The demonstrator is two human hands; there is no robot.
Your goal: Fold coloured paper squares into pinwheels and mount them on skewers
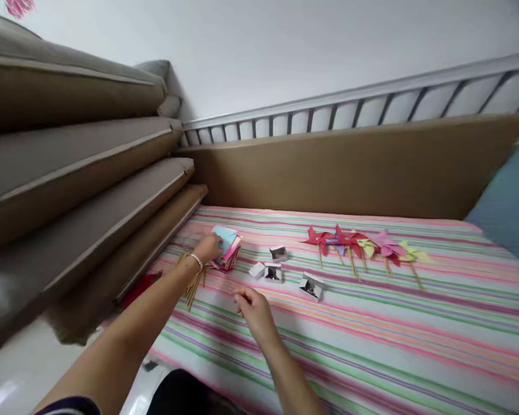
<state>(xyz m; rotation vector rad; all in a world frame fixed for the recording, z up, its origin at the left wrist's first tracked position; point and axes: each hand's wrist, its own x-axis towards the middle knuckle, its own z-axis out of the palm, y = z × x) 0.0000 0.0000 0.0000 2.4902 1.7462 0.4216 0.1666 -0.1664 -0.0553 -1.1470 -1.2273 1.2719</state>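
Observation:
My left hand [208, 248], with a bracelet on its wrist, reaches out to a stack of coloured paper squares [227, 246] on the striped bedsheet [372, 323]; its fingers pinch the light-blue top sheet. Nearer to me, my right hand [251, 305] hovers low over the sheet with its fingers curled together; whether anything is in them I cannot see. A bundle of thin wooden sticks [194, 282] lies just under my left wrist.
Three small open boxes [273, 272] [278, 253] [311, 286] sit to the right of the paper. A row of finished paper pinwheels [363, 245] lies further right. Stacked brown cushions [69, 190] rise at the left, and a brown padded board [350, 167] lines the back.

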